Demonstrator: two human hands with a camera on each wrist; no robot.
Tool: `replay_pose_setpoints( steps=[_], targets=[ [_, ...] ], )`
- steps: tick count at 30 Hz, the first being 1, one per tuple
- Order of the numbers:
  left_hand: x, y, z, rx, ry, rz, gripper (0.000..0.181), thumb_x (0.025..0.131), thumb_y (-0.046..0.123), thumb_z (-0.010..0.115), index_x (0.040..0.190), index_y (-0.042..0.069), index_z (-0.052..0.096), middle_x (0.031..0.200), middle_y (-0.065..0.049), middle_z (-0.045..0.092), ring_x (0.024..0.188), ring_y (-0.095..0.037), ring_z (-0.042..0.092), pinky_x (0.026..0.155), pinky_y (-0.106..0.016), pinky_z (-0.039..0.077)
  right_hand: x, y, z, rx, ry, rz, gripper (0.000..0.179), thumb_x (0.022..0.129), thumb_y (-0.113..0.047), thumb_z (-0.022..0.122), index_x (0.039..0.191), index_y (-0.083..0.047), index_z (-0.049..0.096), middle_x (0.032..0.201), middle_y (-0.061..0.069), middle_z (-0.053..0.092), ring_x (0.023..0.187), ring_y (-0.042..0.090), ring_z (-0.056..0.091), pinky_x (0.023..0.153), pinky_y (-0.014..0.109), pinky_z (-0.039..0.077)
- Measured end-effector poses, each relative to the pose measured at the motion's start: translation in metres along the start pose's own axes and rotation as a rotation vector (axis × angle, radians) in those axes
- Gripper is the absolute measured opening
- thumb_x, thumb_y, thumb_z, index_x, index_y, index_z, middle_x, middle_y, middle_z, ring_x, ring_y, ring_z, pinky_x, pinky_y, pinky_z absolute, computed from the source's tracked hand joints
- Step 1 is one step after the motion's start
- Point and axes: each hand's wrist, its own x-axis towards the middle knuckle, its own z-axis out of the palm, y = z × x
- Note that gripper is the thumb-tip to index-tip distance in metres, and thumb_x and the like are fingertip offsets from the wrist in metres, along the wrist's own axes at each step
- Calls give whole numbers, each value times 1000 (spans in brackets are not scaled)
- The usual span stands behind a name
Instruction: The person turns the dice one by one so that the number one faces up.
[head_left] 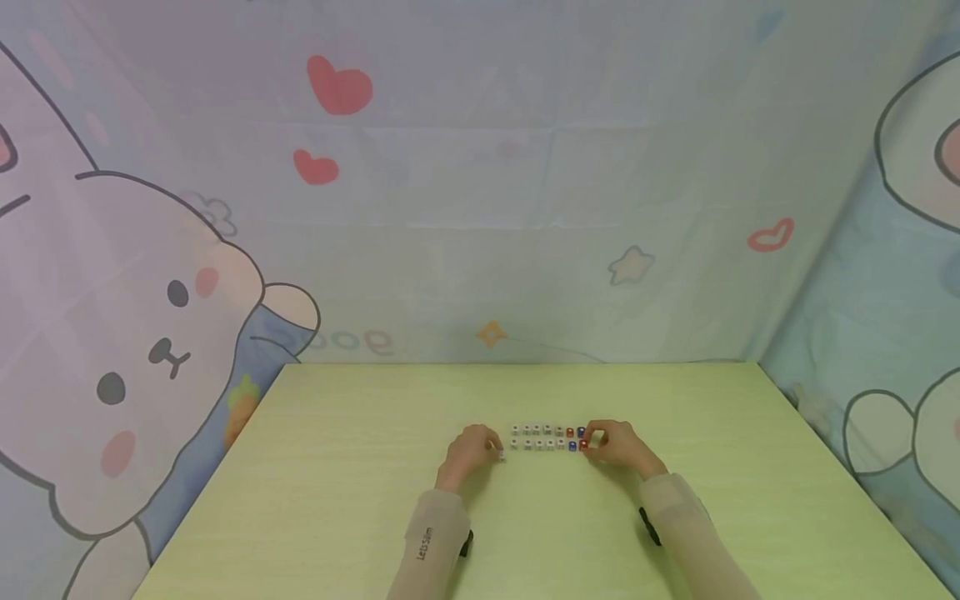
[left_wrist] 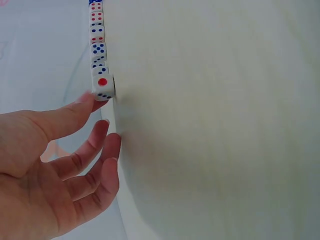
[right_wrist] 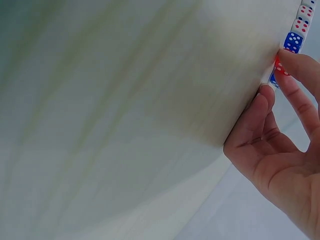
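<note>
Two rows of small dice lie across the table, with white dice point(head_left: 538, 445) making up most of each row. At the right end of the far row are a red die point(head_left: 570, 432) and a blue die point(head_left: 581, 432). Another blue die point(head_left: 572, 447) lies in the near row. My left hand point(head_left: 471, 452) pinches a white die point(left_wrist: 103, 87) between thumb and finger, just left of and in front of the near row. My right hand point(head_left: 618, 443) pinches a red die point(right_wrist: 281, 66) at the near row's right end, its other fingers bent below.
The light yellow-green table point(head_left: 337, 500) carries the dice near its middle. Behind it hangs a cartoon-printed cloth point(head_left: 480, 192), which also covers both sides. A dark band point(head_left: 649, 527) shows at the right forearm.
</note>
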Motion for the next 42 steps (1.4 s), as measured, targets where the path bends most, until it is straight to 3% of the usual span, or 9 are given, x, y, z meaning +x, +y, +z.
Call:
replay_pose_setpoints(
  steps=[4,10,17,21,25,26,35,42],
  targets=[
    [0,-1,0,12,13,7,11,82,9,61,89,5,68,95,-14,63,87,-27,58,71,-39,48,1,1,1,0,5,1,9,78,-11,66,85,-13,60,54,-1,47,48,9,36,47,22,31],
    [-2,2,0,-34,25,-34,17,72,16,72,83,5,66,90,-10,62,81,-23,56,66,-37,45,2,1,1,-11,4,2,10,77,-12,66,85,-13,60,54,-1,46,48,9,36,47,22,31],
    [2,5,5,21,65,-53,18,66,16,77,70,7,62,85,-8,58,76,-20,53,61,-34,43,2,1,0,-14,0,-8,11,77,-12,66,86,-13,60,58,1,50,49,9,37,47,22,32],
    [2,3,7,27,96,-15,17,65,14,77,65,10,61,82,-7,55,71,-18,49,56,-32,41,2,2,1,-6,-3,-9,11,78,-12,66,86,-13,60,60,2,52,50,10,39,47,23,33],
    [0,5,4,35,81,-2,11,68,13,74,69,9,64,83,-7,56,73,-18,50,57,-32,41,1,3,2,2,2,2,11,78,-12,66,86,-13,59,59,1,50,50,10,38,48,23,33],
    [0,8,2,34,49,-34,10,69,11,73,73,6,65,87,-9,58,76,-21,51,60,-34,43,1,3,2,1,2,2,11,78,-12,66,86,-14,59,58,1,49,50,10,38,47,23,32],
    [-1,5,-4,28,13,-5,9,75,7,66,83,4,69,99,-13,64,92,-29,58,77,-43,47,1,4,2,-18,9,2,11,77,-12,67,85,-14,59,59,1,50,51,10,38,47,23,32],
    [-1,2,-3,34,14,16,10,80,7,62,87,4,69,96,-12,65,90,-27,59,75,-40,48,2,3,2,-15,4,7,11,78,-12,66,86,-13,60,57,1,49,49,10,38,47,23,32]
  ],
)
